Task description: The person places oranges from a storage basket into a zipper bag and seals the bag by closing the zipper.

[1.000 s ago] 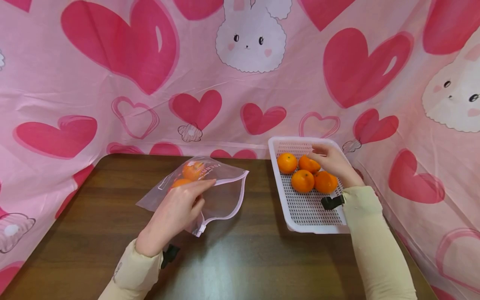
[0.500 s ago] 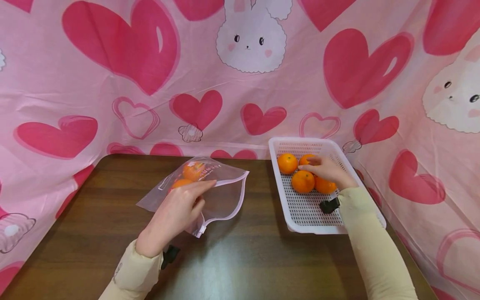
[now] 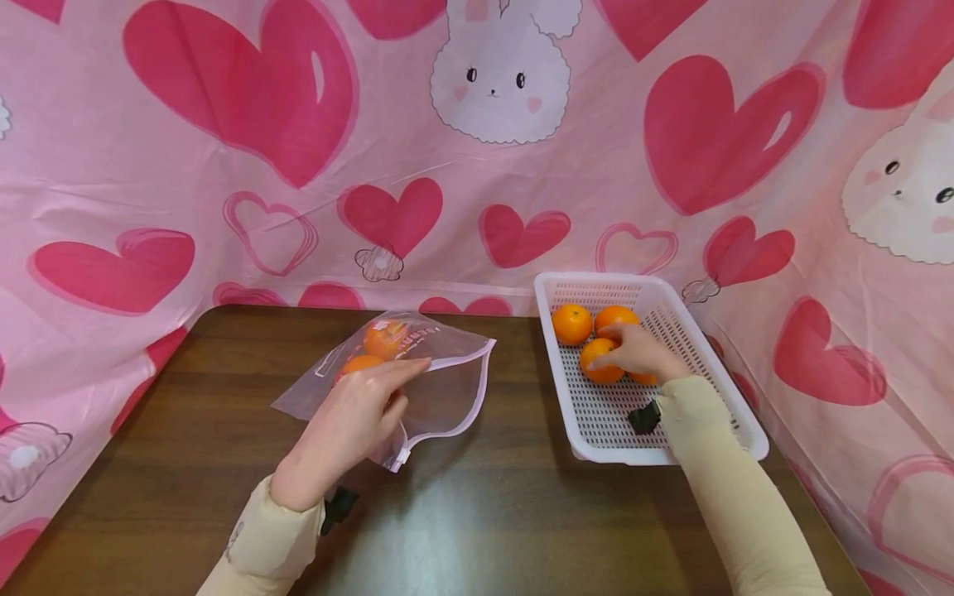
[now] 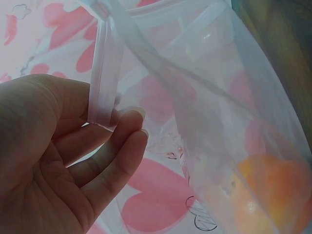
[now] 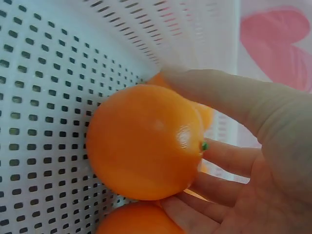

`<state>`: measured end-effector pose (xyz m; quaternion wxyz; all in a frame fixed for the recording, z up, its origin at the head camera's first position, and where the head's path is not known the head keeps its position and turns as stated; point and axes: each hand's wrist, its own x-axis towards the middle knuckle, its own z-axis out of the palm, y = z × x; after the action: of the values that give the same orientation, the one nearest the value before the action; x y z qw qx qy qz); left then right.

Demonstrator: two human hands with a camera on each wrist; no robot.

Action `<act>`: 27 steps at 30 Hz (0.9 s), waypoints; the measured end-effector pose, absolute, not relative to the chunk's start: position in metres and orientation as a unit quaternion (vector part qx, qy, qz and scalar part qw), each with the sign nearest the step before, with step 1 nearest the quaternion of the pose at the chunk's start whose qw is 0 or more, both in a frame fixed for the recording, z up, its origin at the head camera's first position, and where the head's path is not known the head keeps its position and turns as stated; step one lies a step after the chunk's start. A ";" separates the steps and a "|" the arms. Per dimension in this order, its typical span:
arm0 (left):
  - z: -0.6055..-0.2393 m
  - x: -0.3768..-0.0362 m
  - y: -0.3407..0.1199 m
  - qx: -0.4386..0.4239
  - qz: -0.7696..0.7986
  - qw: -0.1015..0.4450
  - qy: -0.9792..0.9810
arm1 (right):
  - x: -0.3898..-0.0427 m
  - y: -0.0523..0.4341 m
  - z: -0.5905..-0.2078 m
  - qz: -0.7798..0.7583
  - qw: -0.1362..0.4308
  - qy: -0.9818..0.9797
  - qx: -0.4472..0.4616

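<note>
Two oranges sit in the clear pink-edged zip bag (image 3: 417, 372), mouth pinched open by left hand (image 3: 344, 426). Right hand (image 3: 637, 354) curls round a round orange (image 3: 599, 359) in the white perforated plastic basket (image 3: 596, 414); four left there.

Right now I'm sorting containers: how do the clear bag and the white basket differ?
The clear bag is soft, see-through film, pink-trimmed; the white basket is rigid, opaque, perforated plastic. The left hand holds the bag's edge; the right hand reaches into the basket. Both hold oranges and rest on the table.
</note>
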<state>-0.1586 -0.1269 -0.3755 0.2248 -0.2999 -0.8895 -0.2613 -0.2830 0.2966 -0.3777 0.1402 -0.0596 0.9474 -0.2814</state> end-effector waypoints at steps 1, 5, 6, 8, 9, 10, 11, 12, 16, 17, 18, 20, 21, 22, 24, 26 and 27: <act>-0.376 -0.159 -0.127 -0.300 -0.261 0.225 -0.889 | -0.283 0.296 -0.379 -0.276 0.144 0.948 -0.058; -0.375 -0.159 -0.126 -0.301 -0.261 0.223 -0.890 | -0.281 0.294 -0.381 -0.254 0.164 0.951 -0.057; -0.375 -0.159 -0.126 -0.301 -0.261 0.222 -0.890 | -0.281 0.294 -0.381 -0.252 0.168 0.951 -0.058; -0.375 -0.159 -0.126 -0.301 -0.261 0.220 -0.890 | -0.280 0.293 -0.381 -0.247 0.173 0.952 -0.058; -0.375 -0.159 -0.125 -0.302 -0.261 0.218 -0.890 | -0.280 0.293 -0.381 -0.244 0.172 0.953 -0.060; -0.374 -0.159 -0.125 -0.302 -0.261 0.217 -0.891 | -0.279 0.293 -0.381 -0.243 0.171 0.953 -0.061; -0.374 -0.159 -0.125 -0.303 -0.262 0.217 -0.891 | -0.279 0.293 -0.381 -0.243 0.169 0.953 -0.060; -0.374 -0.159 -0.125 -0.303 -0.262 0.216 -0.890 | -0.279 0.293 -0.381 -0.242 0.167 0.954 -0.061; -0.374 -0.159 -0.125 -0.303 -0.262 0.216 -0.891 | -0.279 0.295 -0.382 -0.236 0.157 0.956 -0.070; -0.374 -0.159 -0.125 -0.302 -0.262 0.215 -0.891 | -0.279 0.295 -0.382 -0.234 0.156 0.957 -0.070; -0.373 -0.159 -0.125 -0.302 -0.262 0.214 -0.891 | -0.279 0.296 -0.382 -0.232 0.155 0.958 -0.068; -0.373 -0.159 -0.125 -0.301 -0.262 0.213 -0.892 | -0.279 0.297 -0.382 -0.231 0.156 0.958 -0.066; -0.373 -0.159 -0.125 -0.301 -0.262 0.212 -0.892 | -0.279 0.297 -0.382 -0.230 0.156 0.958 -0.066; -0.373 -0.159 -0.125 -0.300 -0.262 0.211 -0.893 | -0.279 0.298 -0.382 -0.230 0.157 0.958 -0.066; -0.373 -0.159 -0.125 -0.299 -0.262 0.210 -0.893 | -0.279 0.298 -0.382 -0.235 0.159 0.957 -0.063; -0.373 -0.159 -0.125 -0.298 -0.261 0.210 -0.894 | -0.279 0.298 -0.381 -0.239 0.159 0.956 -0.062; -0.373 -0.159 -0.125 -0.298 -0.261 0.210 -0.894 | -0.278 0.298 -0.381 -0.245 0.159 0.954 -0.062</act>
<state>-0.1586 -0.1253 -0.3731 0.2104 -0.2981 -0.8937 -0.2611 -0.2781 0.2981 -0.3809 0.1590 -0.0618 0.9543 -0.2453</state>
